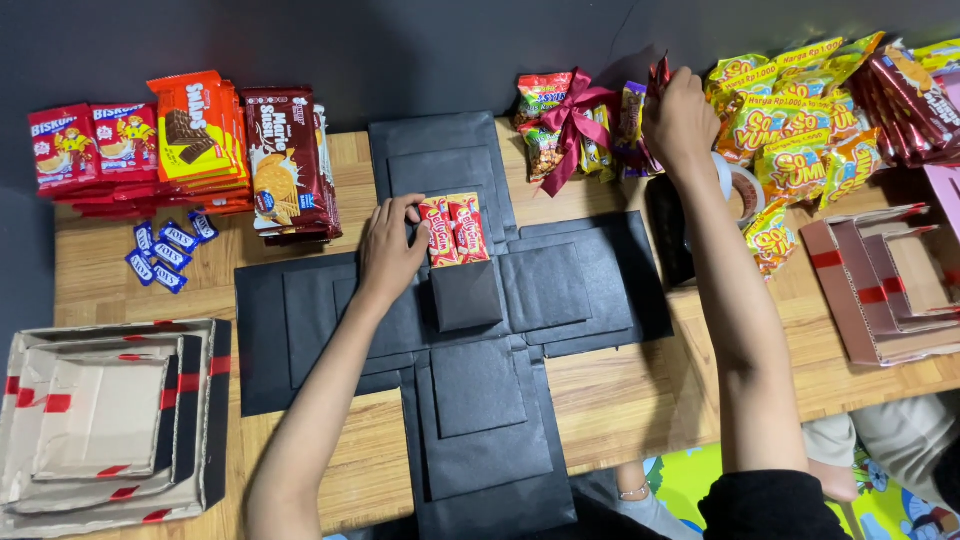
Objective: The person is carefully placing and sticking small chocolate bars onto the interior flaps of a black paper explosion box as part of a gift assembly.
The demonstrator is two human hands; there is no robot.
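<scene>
On the wooden desk (620,400) a black box (470,330) lies unfolded flat in a cross shape, with smaller black panels layered on each arm and a small black square at its middle. The left hand (388,250) rests on the box just left of centre, its fingers (405,213) lightly curled and touching the left edge of two red snack packs (455,229) that lie side by side on the upper arm of the cross, just above the middle square. The right hand (682,120) reaches to the far edge of the desk, its fingers closed around a dark red wrapper (660,75) in a cluster of packets tied with a maroon ribbon (572,118). Beside that wrist sits a tape roll (738,185). To the right lies a heap of yellow snack bags (800,140), with dark red packets (910,95) past them and a cardboard lid (880,290) with red tape near the right edge. On the left are stacks of red biscuit packs (95,145), orange wafer packs (200,125) and brown biscuit packs (290,160), a few small blue candies (165,250) in front of them, and nested cardboard trays (105,420) at the near left corner.
</scene>
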